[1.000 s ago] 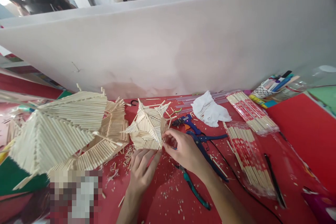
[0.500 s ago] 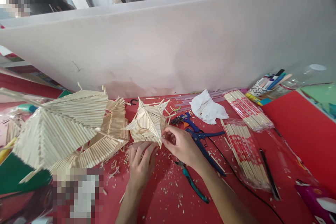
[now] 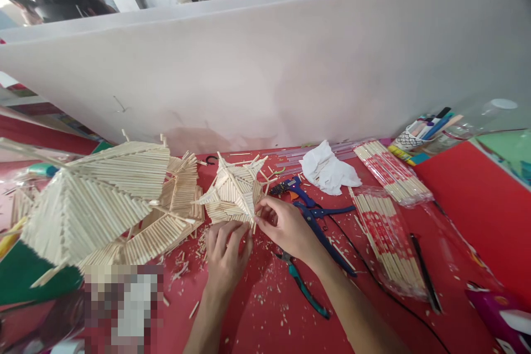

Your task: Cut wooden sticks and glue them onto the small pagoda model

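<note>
A small star-shaped roof piece made of pale wooden sticks (image 3: 232, 193) rests on the red table (image 3: 265, 310). My left hand (image 3: 226, 254) props its near edge from below, fingers curled up against the sticks. My right hand (image 3: 284, 227) pinches the piece's right lower corner with thumb and fingertips. Whether a loose stick sits in that pinch is hidden.
A large stick-built roof model (image 3: 103, 202) stands at left. Blue glue gun (image 3: 292, 188), blue cutters (image 3: 321, 221) and teal pliers (image 3: 305, 287) lie by my right arm. White tissue (image 3: 327, 168), chopstick packs (image 3: 388, 238), a pen cup (image 3: 418, 135) and a white partition (image 3: 265, 66) lie beyond.
Both hands have stayed on the small stick piece, which has shifted slightly away from me. My left fingers have curled a little more under its edge.
</note>
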The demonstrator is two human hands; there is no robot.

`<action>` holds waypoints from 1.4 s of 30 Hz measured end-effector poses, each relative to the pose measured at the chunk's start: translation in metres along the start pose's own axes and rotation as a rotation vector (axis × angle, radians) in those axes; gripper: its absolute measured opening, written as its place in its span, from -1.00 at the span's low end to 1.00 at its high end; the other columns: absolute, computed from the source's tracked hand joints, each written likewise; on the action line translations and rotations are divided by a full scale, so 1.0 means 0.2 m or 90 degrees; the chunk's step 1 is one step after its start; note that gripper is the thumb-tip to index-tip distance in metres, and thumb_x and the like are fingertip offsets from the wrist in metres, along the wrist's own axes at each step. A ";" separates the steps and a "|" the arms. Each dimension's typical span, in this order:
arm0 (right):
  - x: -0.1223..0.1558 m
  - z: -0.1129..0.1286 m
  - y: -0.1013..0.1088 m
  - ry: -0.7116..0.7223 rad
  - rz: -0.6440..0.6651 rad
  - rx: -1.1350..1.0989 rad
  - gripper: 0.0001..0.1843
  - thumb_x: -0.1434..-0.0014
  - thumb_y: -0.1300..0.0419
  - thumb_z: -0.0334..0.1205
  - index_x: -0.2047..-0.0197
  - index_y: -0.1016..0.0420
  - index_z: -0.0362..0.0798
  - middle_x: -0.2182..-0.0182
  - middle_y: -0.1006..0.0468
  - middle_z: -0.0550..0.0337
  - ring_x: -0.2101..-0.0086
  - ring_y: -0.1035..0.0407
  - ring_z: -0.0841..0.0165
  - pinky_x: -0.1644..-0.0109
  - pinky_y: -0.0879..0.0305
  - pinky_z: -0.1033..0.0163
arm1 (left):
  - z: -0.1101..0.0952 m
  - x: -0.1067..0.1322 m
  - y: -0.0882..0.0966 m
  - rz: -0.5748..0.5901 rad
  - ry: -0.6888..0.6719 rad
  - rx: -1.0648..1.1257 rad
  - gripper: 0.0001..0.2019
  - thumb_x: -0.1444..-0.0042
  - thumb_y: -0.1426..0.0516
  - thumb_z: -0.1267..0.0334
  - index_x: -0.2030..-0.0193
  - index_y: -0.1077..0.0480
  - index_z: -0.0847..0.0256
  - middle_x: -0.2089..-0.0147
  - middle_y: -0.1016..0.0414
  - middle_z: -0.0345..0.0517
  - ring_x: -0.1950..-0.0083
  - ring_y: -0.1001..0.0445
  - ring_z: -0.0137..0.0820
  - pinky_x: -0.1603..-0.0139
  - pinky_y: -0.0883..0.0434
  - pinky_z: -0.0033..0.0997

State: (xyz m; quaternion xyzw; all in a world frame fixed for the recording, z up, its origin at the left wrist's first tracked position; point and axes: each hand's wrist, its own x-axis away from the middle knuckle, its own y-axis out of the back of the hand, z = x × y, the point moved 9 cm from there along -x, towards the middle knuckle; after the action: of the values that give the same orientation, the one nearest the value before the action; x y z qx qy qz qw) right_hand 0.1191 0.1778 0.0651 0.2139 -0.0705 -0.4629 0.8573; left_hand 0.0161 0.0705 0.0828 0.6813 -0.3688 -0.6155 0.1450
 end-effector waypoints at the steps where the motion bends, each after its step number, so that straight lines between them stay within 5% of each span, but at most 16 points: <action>1: 0.00 0.00 0.00 0.000 0.000 -0.001 -0.92 -0.23 -0.25 -0.35 0.21 -0.45 0.00 0.30 -0.62 0.23 0.30 -0.51 0.35 0.20 -0.33 0.28 | 0.00 0.00 0.00 -0.002 -0.001 0.001 -0.74 -0.13 -0.28 0.54 0.07 -0.44 0.24 0.18 -0.56 0.00 0.11 -0.46 -0.23 0.02 -0.40 -0.18; 42: -0.01 -0.01 0.01 -0.011 0.032 -0.026 -0.98 -0.25 -0.22 -0.31 0.22 -0.45 -0.01 0.30 -0.60 0.21 0.32 -0.47 0.36 0.18 -0.35 0.26 | 0.01 0.08 -0.02 0.045 -0.053 0.044 -0.57 -0.21 -0.14 0.60 -0.15 -0.47 0.13 0.03 -0.60 0.02 -0.02 -0.51 -0.24 -0.10 -0.39 -0.15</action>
State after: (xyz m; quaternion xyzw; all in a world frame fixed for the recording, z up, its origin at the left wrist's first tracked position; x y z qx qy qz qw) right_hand 0.1198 0.1799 0.0644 0.1903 -0.0734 -0.4446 0.8722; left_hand 0.0151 0.0630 0.0691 0.6464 -0.4195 -0.6244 0.1277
